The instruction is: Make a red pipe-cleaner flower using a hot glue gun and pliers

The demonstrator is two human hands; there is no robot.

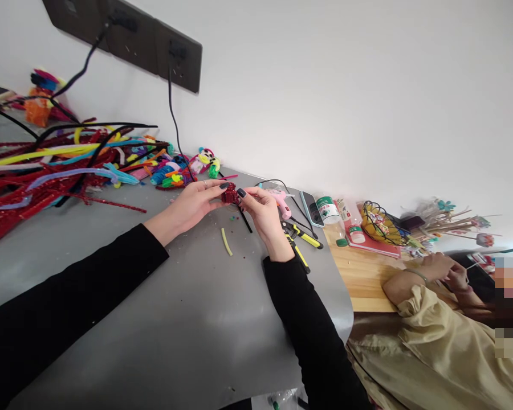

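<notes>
Between my two hands is a small dark red, glittery bundle that looks like coiled pipe cleaner (229,194), held above the grey table (188,319). My left hand (192,205) pinches it from the left between thumb and fingers. From the right, my right hand (263,213) grips its other side with thumb and fingertips. Below them lies a short pale yellow pipe cleaner piece (226,242). A short black piece (245,220) sits near my right fingers. Partly behind my right hand are a pink glue gun (282,204) and yellow-and-black pliers (304,236).
Many pipe cleaners (60,171) are heaped at left, beside small colourful figures (175,171). Cords hang from a wall socket strip (128,40). At right are a phone (312,209), a bottle (331,219), a yellow basket (382,225) and a seated person in a tan sleeve (423,307).
</notes>
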